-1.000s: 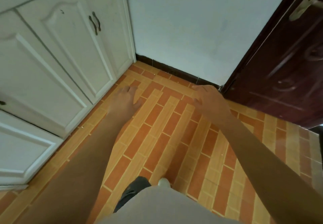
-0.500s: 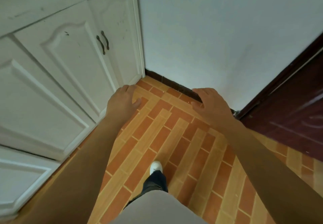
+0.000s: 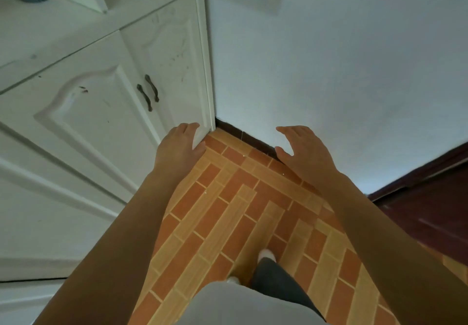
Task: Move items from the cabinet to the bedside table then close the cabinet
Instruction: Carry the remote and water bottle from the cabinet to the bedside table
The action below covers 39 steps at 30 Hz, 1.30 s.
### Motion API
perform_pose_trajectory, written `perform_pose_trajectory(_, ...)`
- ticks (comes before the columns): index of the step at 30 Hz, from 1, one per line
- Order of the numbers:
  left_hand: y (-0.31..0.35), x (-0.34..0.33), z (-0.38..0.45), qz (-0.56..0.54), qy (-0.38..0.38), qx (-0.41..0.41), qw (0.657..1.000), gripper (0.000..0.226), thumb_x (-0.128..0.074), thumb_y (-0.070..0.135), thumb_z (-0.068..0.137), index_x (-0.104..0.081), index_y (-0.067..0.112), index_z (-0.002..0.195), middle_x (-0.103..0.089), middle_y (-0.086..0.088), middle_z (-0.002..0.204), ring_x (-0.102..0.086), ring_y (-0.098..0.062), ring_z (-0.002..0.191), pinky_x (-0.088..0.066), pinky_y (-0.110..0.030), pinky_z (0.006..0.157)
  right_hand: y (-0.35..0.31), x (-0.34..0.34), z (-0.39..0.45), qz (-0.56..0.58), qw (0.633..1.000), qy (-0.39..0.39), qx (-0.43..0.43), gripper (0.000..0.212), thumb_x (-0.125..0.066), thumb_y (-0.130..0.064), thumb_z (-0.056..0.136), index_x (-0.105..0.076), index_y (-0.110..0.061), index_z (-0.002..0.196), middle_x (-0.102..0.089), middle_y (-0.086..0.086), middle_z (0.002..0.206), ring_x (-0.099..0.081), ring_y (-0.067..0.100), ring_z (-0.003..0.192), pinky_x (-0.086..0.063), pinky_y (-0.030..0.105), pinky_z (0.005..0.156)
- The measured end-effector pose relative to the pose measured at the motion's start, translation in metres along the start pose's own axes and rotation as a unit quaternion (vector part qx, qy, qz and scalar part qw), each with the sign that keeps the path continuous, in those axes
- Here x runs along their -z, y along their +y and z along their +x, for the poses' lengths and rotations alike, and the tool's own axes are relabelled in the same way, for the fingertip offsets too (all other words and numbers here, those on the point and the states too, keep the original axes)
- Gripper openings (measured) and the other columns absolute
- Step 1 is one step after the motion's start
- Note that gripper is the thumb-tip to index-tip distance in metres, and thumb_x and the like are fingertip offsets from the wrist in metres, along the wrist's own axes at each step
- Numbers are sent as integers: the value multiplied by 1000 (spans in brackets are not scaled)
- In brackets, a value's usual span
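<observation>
Both hands are held out empty over the tiled floor (image 3: 228, 223), the left hand (image 3: 177, 147) with its fingers (image 3: 188, 128) loosely curled and holding nothing, the right hand (image 3: 304, 149) with fingers apart and relaxed. The white cabinet (image 3: 96, 111) stands just beyond and left of the left fingers, its two doors closed, and its dark handles (image 3: 148, 94) sit above those fingertips. A white wall (image 3: 329, 71) faces the right fingers.

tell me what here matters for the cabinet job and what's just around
For the job: white cabinet doors, both shut; their two dark handles; left hand and right hand, both holding nothing.

Just around: tiled floor, white wall, dark wooden door.
</observation>
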<state>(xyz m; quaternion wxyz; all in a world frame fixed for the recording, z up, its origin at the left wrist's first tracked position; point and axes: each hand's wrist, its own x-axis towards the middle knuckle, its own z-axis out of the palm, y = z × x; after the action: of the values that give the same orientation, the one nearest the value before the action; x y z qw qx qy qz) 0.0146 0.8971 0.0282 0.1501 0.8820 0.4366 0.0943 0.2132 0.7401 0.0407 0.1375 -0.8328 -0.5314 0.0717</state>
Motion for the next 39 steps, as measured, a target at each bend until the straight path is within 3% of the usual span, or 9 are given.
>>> perform_pose_trajectory(9,-15,-11,114,25,8,49,998,48,-48,30,94,-39,13,138,-47,-9,139,-45,-25,127,-39,-38,103,31,-14,147,-8,997,-8,71,45,-50,-31,92,-45,-13,133,-53,6,135,-44,23,128,-33,34,107)
perform_pose_trajectory(20,-9,2,276,33,33,112,993,48,-49,29,94,-39,10,137,-48,-12,137,-46,-27,125,-40,-41,101,59,1,338,17,990,-31,133,46,-46,-31,94,-40,-14,136,-49,6,139,-39,22,131,-29,33,110)
perform_pose_trajectory(29,-34,13,347,20,72,152,986,48,-51,29,92,-42,11,136,-49,-10,136,-45,-26,125,-40,-40,100,38,0,433,33,981,-51,183,47,-46,-30,94,-39,-13,137,-48,7,139,-38,22,132,-29,33,111)
perform_pose_trajectory(39,-90,50,426,24,146,142,979,48,-52,29,92,-42,14,136,-50,-8,137,-46,-25,125,-40,-37,101,-24,-7,539,61,967,-11,246,46,-49,-25,93,-41,-10,136,-54,10,131,-43,24,125,-35,33,103)
